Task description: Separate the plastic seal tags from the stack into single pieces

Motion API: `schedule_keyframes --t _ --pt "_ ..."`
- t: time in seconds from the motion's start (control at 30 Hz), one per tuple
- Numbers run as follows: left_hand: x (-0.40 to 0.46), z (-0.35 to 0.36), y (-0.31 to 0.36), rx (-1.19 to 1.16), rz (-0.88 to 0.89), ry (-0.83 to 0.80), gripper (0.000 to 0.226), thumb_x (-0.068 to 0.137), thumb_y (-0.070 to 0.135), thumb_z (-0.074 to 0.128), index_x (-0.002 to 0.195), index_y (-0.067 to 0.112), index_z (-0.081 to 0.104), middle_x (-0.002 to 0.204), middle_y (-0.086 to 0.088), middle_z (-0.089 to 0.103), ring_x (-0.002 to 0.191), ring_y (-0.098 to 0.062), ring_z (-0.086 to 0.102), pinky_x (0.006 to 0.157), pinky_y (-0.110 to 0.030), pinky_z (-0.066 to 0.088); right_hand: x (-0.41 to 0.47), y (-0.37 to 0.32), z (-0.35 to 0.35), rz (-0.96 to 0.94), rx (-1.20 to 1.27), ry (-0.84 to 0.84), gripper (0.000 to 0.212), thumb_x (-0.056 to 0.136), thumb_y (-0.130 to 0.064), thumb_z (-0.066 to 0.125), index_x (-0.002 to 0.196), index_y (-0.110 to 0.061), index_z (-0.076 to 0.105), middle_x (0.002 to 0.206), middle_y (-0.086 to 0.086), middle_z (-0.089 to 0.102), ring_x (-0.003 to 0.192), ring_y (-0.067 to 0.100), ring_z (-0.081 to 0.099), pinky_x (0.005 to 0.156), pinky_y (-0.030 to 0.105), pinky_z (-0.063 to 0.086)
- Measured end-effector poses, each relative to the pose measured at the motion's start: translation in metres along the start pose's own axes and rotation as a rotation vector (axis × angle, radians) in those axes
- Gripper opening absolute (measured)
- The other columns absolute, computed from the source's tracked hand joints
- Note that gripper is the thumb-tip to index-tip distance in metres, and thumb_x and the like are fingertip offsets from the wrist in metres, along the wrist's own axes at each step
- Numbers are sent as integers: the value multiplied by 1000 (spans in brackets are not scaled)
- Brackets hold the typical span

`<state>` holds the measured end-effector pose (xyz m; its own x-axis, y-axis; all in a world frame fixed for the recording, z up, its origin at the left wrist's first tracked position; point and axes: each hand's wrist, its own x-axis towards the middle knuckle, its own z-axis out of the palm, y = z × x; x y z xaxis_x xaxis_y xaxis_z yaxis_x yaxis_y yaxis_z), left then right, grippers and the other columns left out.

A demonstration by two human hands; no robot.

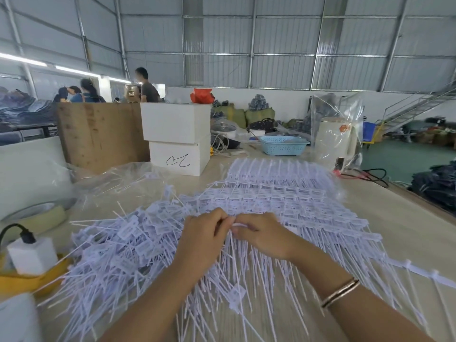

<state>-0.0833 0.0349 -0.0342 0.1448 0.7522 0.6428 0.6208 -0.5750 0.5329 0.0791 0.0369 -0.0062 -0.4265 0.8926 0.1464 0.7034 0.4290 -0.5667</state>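
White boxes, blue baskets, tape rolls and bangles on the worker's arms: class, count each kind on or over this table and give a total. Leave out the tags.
White boxes: 2
Blue basket: 1
Tape roll: 1
Bangle: 1
Total: 5

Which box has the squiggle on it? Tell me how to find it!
Start at the big wooden board standing at the back left of the table. Just right of it, two white boxes are stacked. The lower box is the one: it has a black scribble on its front, while the upper box is plain.
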Motion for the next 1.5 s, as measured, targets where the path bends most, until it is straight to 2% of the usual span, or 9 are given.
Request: schedule_keyframes --t 0.17,0.27,0.47,0.7,0.83,1.0,1.23,1.33,1.5 --pt "1 -2 0 -343 -213 -150 10 92 28 59 85 22 58 73 13 69 62 -8 65 65 -26 53 -3 -1 -8 -17 196 -49 16 94 -22 55 83 -25 66 76 -14 61 72 3 56 78 26 45" --pt "2 -7 1 -391 -244 -123 8 92 26 59 83 25 58 74 9 69 58 -6 65 59 -18 49 -3 -1 -9 -40 220 -87 10 92 -24 59 94 -23 68 80 1 59 72 10 53 69 23 40" --pt "4 -13 8 -435 -312 -68 12 94 27 54 83 30 57 70 0 68 60 -10 65 59 -22 47 1 0 -5 -215 109 155 20 90 -21 63 79 -5 67 64 14 53 56 16 42 57 26 30" --pt "6 -15 18 -592 -341 29 8 96 25 53 89 24 57 53 10 59 52 -2 55 53 -13 43 3 -2 -3 -422 -76 394 16 90 -20 58 80 -12 69 61 -7 55 52 4 46 62 29 33" --pt "13 -30 10 -789 -422 242 11 98 18 48 89 21 54 51 13 53 50 2 50 56 -11 43 -2 3 -11 -359 269 462 21 94 -21 56 87 -38 66 70 0 66 60 41 56 52 45 45" --pt "15 -45 -9 -164 -177 333 9 94 26 55 85 25 55 59 9 58 49 -6 48 47 -16 38 2 21 -5 -269 193 370 10 96 -21 53 98 -25 61 64 -20 57 43 6 42 47 11 28" --pt "10 -57 -34 531 -159 414 18 89 25 63 89 8 67 92 -14 62 85 -37 57 73 -46 42 1 33 6 -200 64 254 23 95 -3 45 100 -23 57 82 -6 50 60 3 40 60 22 30" --pt "8 -46 -18 541 -9 282 24 94 34 53 91 16 68 96 -5 63 92 -30 55 76 -41 38 2 29 9 -242 43 230 34 95 -6 48 123 -22 57 96 -16 55 57 6 47 60 15 37" --pt "3 -13 7 416 45 -76 49 91 59 23 86 27 59 64 12 54 69 -9 52 76 -31 31 3 21 16 -283 126 227 38 92 -16 53 121 -36 38 102 -27 43 79 -4 45 71 17 40"
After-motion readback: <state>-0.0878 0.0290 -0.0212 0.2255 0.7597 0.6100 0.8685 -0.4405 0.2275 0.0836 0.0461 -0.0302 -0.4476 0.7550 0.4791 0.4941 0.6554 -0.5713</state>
